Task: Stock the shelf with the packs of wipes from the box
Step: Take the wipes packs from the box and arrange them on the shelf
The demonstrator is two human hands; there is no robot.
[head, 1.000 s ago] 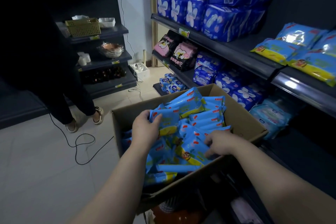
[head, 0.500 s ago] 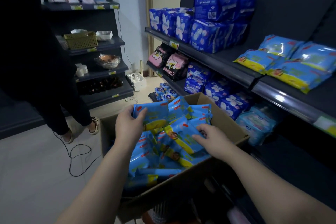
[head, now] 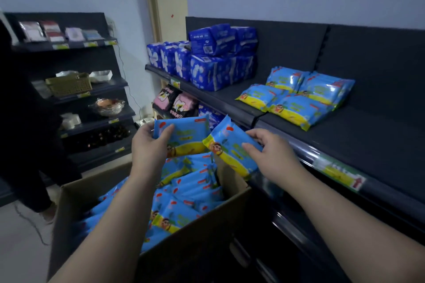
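My left hand (head: 150, 146) grips one blue and yellow pack of wipes (head: 186, 135), lifted above the cardboard box (head: 207, 234). My right hand (head: 270, 155) holds a second pack of wipes (head: 226, 151), tilted, just left of the dark shelf (head: 358, 145) edge. The box below still holds several packs (head: 190, 193). On the shelf lie several packs of the same wipes (head: 296, 95) in a small group.
Dark blue tissue bundles (head: 207, 60) stand at the shelf's left end. Pink and black packs (head: 177, 103) sit on a lower shelf. A person in dark clothes (head: 30, 135) stands at the left by another shelving unit (head: 87, 89). A cable lies on the floor.
Both hands have risen out of the box, each with a pack of wipes, up to the height of the shelf edge. The view has tilted upward.
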